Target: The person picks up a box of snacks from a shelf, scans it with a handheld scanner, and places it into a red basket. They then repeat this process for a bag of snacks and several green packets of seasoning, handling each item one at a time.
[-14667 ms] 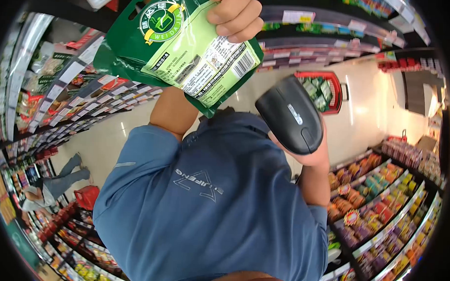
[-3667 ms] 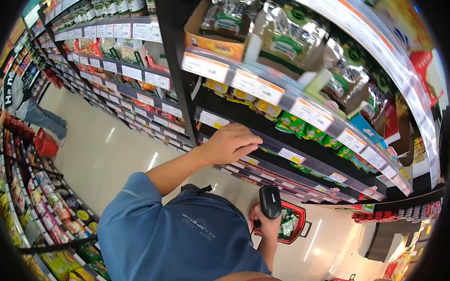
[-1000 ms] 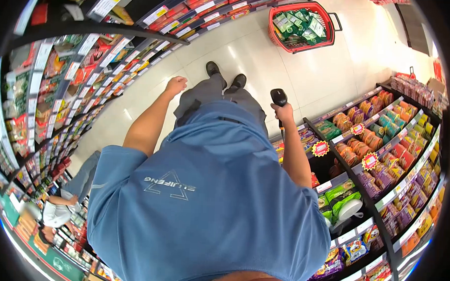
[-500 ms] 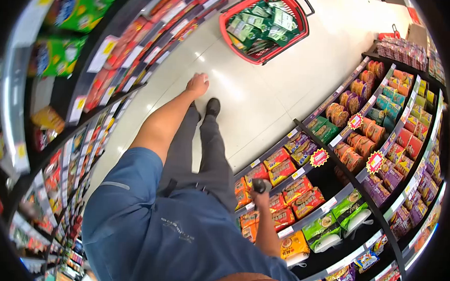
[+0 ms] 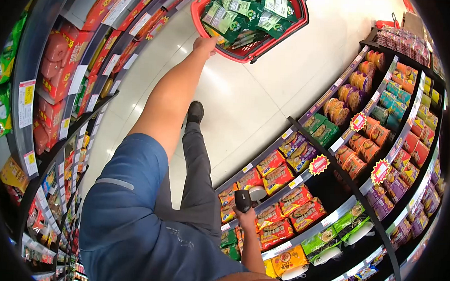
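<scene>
My left hand (image 5: 205, 46) is at the lower left corner of a red basket (image 5: 242, 57), its fingers closed at the rim. Green packets with pale labels (image 5: 220, 16) fill the basket. My right hand (image 5: 246, 219) grips a black handheld device (image 5: 242, 201), held upright over the lower right shelf. Just beyond the device are red and orange noodle packs (image 5: 277, 179).
Shelves of packets and cup noodles (image 5: 355, 90) curve along the right, with a black divider bar (image 5: 333, 164). Shelves of red boxes (image 5: 57, 60) stand close on the left. My shoe (image 5: 195, 112) is on the pale tiled floor (image 5: 236, 111).
My left hand has moved up from over the floor to the basket, which now appears larger and nearer. My right hand and the device have shifted left in view.
</scene>
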